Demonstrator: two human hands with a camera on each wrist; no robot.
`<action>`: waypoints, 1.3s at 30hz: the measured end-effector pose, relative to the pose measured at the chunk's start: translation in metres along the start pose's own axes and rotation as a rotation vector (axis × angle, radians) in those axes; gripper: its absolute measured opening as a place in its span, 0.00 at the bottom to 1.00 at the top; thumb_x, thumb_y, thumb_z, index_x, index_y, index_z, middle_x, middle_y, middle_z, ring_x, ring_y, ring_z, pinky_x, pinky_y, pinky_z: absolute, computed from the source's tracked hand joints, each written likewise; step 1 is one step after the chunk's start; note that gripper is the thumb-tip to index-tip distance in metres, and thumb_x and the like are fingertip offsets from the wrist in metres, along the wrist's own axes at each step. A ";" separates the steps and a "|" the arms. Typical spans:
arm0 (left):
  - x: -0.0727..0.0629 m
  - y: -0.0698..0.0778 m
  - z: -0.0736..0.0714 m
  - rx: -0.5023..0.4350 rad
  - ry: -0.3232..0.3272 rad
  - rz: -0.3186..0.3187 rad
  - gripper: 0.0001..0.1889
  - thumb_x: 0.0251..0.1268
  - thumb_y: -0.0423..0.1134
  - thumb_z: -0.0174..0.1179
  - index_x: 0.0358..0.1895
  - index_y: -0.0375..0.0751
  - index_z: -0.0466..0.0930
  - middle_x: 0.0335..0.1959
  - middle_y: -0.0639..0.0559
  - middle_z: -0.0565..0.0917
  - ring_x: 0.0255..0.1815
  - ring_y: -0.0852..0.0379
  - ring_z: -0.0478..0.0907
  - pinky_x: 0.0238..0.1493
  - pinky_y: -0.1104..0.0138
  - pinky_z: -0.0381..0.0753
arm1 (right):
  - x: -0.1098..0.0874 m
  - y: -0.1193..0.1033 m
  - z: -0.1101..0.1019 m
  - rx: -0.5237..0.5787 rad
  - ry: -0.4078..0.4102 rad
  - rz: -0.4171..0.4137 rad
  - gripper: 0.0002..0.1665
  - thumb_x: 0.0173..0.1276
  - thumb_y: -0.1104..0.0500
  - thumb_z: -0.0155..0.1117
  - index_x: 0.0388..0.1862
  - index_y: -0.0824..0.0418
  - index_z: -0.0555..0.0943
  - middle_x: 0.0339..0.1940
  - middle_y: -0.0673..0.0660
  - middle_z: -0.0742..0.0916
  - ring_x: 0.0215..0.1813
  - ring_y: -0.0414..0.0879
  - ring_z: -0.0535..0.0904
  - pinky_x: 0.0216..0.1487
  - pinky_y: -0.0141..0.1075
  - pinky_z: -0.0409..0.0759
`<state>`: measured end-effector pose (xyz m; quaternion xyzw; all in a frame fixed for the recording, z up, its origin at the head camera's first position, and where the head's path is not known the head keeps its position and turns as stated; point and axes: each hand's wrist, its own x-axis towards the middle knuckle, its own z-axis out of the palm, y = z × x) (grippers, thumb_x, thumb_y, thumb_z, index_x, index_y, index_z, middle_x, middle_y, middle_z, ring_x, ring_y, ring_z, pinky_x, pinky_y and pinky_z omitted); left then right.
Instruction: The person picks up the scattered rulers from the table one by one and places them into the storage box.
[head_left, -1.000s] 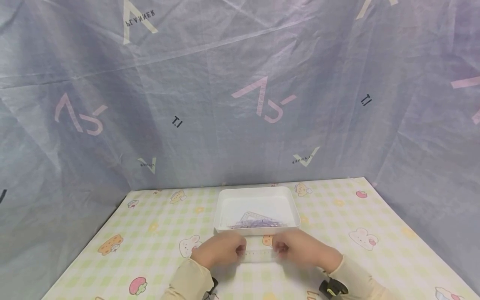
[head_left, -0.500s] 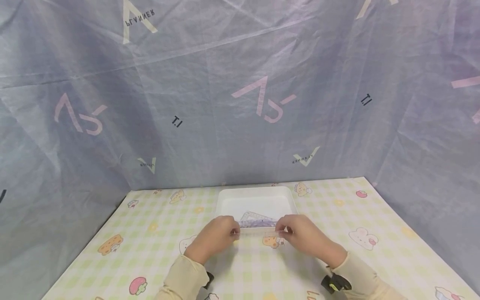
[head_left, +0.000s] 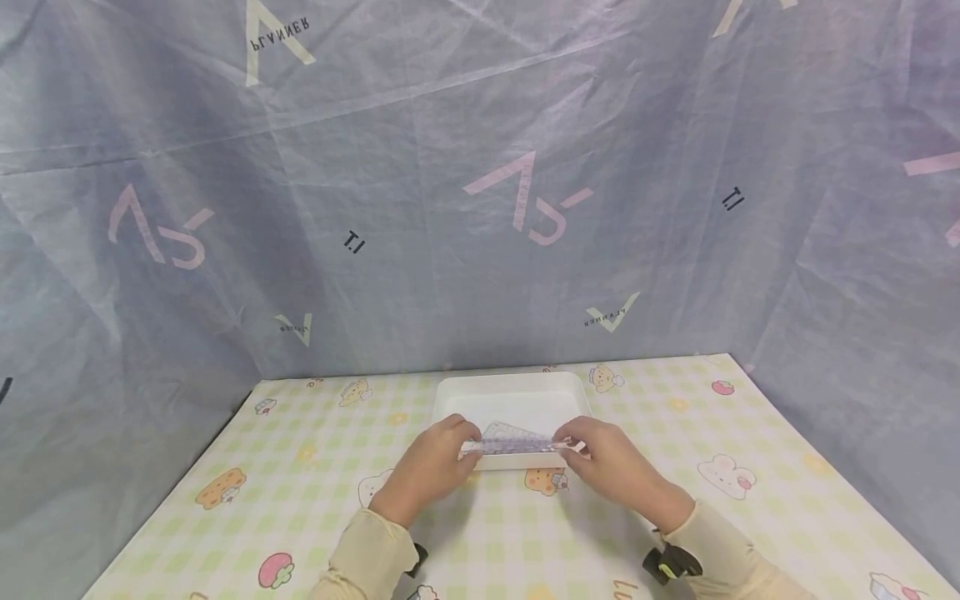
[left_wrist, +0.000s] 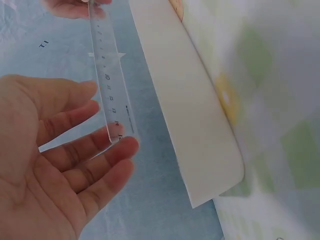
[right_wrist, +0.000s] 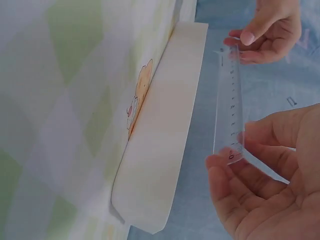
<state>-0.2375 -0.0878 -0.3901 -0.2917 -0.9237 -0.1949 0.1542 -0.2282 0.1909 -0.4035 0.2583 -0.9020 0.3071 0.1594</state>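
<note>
Between my two hands a clear plastic ruler [left_wrist: 111, 85] with black markings is held level over the near side of a white tray [head_left: 517, 384]. My left hand [head_left: 431, 467] pinches one end of the ruler, with thumb and fingertips at its edges in the left wrist view. The zero end is pinched by my right hand [head_left: 615, 467]; in the right wrist view its fingertips [right_wrist: 216, 162] sit at the corner. Inside the tray lies a clear triangular set square [head_left: 502, 430] among other clear, purplish pieces, partly covered by the ruler in the head view.
The tray stands near the back of a table [head_left: 300, 467] spread with a green-and-white checked cloth with cartoon prints. Behind and at both sides hangs a grey-blue fabric curtain [head_left: 420, 283]. Wrist straps [head_left: 671, 564] are at both sleeves.
Both hands have moved away from the person with the ruler, from the cloth in front of the tray up to over its near wall. The tray has stayed in place.
</note>
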 end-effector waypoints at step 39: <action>-0.004 -0.003 0.017 -0.018 -0.300 0.001 0.18 0.69 0.42 0.61 0.59 0.42 0.80 0.70 0.43 0.72 0.72 0.46 0.67 0.70 0.53 0.67 | -0.001 0.015 0.010 -0.066 -0.154 -0.055 0.12 0.65 0.61 0.68 0.47 0.61 0.85 0.59 0.66 0.83 0.62 0.62 0.78 0.64 0.56 0.72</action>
